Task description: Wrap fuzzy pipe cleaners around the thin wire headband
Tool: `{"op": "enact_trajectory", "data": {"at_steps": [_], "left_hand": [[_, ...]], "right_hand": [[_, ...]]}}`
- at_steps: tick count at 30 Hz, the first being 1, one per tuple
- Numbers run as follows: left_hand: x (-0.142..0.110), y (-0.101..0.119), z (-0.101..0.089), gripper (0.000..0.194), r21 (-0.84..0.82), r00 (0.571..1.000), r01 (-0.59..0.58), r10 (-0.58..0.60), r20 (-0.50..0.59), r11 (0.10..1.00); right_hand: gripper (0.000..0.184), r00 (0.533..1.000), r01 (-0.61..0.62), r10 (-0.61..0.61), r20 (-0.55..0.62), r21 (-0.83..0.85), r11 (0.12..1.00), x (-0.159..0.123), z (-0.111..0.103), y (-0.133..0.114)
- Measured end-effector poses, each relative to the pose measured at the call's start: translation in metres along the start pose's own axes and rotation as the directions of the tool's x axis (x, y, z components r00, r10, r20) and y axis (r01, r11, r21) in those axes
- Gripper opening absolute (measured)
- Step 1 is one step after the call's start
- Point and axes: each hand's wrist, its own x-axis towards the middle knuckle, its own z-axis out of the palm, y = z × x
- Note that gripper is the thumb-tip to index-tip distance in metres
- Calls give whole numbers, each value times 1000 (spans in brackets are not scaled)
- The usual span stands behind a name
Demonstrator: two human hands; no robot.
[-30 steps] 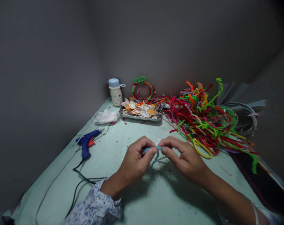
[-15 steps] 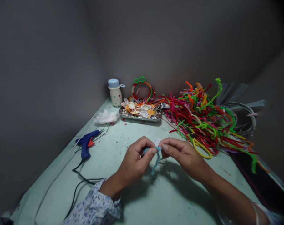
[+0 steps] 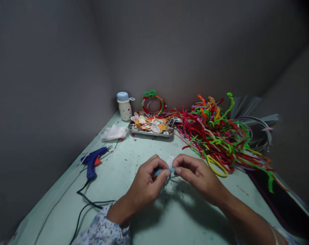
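Note:
A short blue pipe cleaner [image 3: 172, 169] is pinched between both hands above the middle of the table. My left hand [image 3: 150, 180] is closed on one part of it, thumb against the forefinger. Close beside it, my right hand [image 3: 195, 173] grips the other end with thumb and fingertips. One loose piece of the pipe cleaner hangs below the left thumb, partly hidden by that hand. Behind the fingers a small white piece [image 3: 170, 160] lies on the table; its kind is unclear.
A blue glue gun [image 3: 93, 163] with its cord lies at the left. Toward the back are a dotted bottle [image 3: 124, 107], a plastic packet [image 3: 115, 132] and a metal tray [image 3: 150, 133] of petal shapes. A large heap of coloured pipe cleaners [image 3: 215, 132] and yellow-handled scissors [image 3: 218, 168] sit at right.
The hanging piece of the blue pipe cleaner has swung left, closer to the left hand. Both hands keep their pinch. The whole view has shifted slightly, with things appearing lower.

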Motion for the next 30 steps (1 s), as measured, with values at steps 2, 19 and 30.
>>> {"op": "enact_trajectory", "data": {"at_steps": [2,19,30], "left_hand": [[-1,1,0,15,39,998,-68,68,2,997],[6,-9,-2,10,248,966,-248,259,-13,936],[10,-18,-1,10,298,979,-200,200,30,933]], "right_hand": [[10,1000,11,-11,-6,-5,1000,-1,0,-2],[4,974,211,-226,-21,-277,937,3,-5,2],[5,974,197,-218,-60,-245,949,6,3,21]]}}
